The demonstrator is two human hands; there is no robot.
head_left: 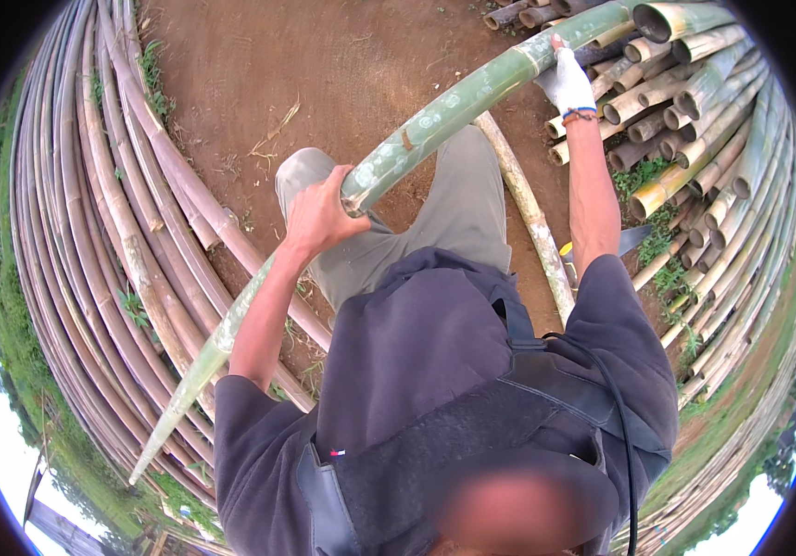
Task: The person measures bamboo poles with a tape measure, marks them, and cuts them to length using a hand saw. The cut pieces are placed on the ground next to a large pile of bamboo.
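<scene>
A thick green bamboo pole (444,116) with pale blotches slants across in front of me, its near end above my legs. My left hand (317,215), bare, is closed around that near end, thumb beside the cut rim. Farther along, my right hand (567,83) wears a white glove and grips the same pole from below, its thumb up on the side. The fingers under the pole are mostly hidden. Another pale green bamboo pole (203,366) passes under my left forearm. A thin mottled pole (530,208) lies on the ground beside my right leg.
Long brown bamboo poles (92,222) lie in rows at left. A stack of cut bamboo (676,120) rises at right, open ends facing inward. A grey blade (632,241) shows beside my right forearm, its other parts hidden. Brown bare soil (259,65) lies ahead.
</scene>
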